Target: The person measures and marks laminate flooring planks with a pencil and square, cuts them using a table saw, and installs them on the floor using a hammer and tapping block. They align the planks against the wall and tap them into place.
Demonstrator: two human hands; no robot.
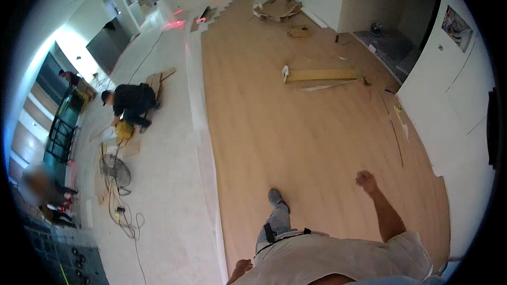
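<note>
My right hand swings out in front of my body over the wood-plank floor, its fingers curled into a loose fist with nothing visible in it. Low in the view, beside my hip, my left hand looks curled too; it is small, and I see nothing in it. Neither hand touches anything around it. One of my legs, with a grey shoe, is stretched forward on the planks. White underlay borders the planks on the left.
A person crouches on the left by a yellow tool. Nearby lie a round fan and coiled cords. Ahead are a long yellowish carton and torn cardboard. A white wall stands right. Two more people are at far left.
</note>
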